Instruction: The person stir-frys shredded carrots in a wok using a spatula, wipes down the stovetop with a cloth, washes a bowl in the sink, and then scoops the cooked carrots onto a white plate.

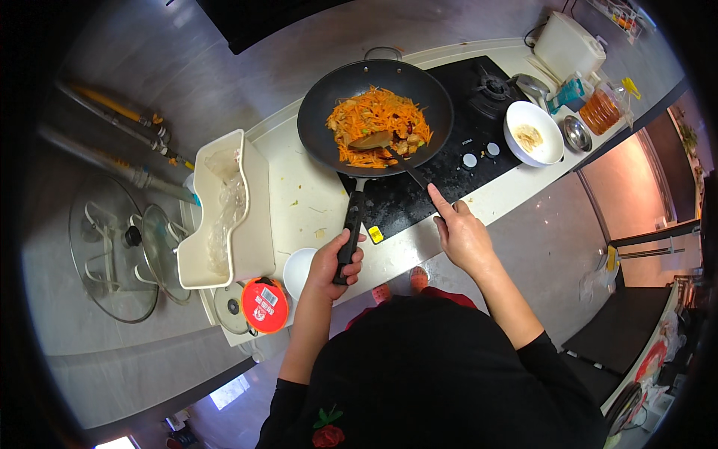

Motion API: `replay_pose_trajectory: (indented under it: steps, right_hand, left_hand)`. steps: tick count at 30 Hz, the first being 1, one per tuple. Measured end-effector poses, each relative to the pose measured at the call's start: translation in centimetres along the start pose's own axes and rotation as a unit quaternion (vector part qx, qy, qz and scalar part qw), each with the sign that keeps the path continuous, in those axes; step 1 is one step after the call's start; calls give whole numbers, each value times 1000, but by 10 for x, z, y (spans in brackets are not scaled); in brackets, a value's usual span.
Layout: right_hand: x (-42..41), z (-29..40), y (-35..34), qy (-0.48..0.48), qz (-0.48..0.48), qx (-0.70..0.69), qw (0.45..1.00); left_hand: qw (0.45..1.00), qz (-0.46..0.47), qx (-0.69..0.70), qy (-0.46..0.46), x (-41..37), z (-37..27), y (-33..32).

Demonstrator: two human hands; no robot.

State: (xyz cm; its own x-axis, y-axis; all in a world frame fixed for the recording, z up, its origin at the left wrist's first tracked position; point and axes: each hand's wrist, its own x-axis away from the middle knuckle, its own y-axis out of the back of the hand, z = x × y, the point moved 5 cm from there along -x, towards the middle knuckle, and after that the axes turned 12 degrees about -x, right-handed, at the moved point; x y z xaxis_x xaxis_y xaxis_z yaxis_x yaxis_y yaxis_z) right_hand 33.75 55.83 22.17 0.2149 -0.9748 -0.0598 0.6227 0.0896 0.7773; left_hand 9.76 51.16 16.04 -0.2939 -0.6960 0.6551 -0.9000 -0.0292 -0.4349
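A dark wok [314, 118] with a long black handle [352, 219] sits over the left part of a black gas hob [392, 210]. My left hand [331, 261] is wrapped around that handle. In my right hand [464, 233] is a spatula [412, 171], its forefinger stretched along the shaft. The spatula's brownish blade rests on shredded carrot [373, 115] mixed with small browned pieces and dark red bits, probably dried chilli. Part of the blade's lower edge is hidden by the food.
Right of the wok stand a white bowl [547, 151] with pale residue, a small metal bowl [576, 134], a ladle [532, 85] and an oil bottle [601, 112]. At left are a cream bin [258, 224], a red-lidded tub [263, 314], a white bowl [297, 269] and glass lids [112, 252] on the wall.
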Motion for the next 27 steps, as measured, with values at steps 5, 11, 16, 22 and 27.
replay_pose_trajectory:
  steps: [5,11,16,22,27]
  right_hand:
    - [1,7,-3,-11,8,0,1000]
    - [3,6,-7,-23,5,-12,1000]
    - [3,7,-10,2,-15,-2,1000]
    - [4,8,-11,-25,-9,-19,999]
    - [3,7,-13,-13,-15,-12,1000]
  left_hand:
    - [1000,7,-3,-3,4,-7,9]
    - [999,31,18,-5,2,-2,10]
    - [1000,25,11,-4,2,-4,11]
    - [999,38,12,-2,2,-4,12]
    - [999,34,14,-5,2,-4,12]
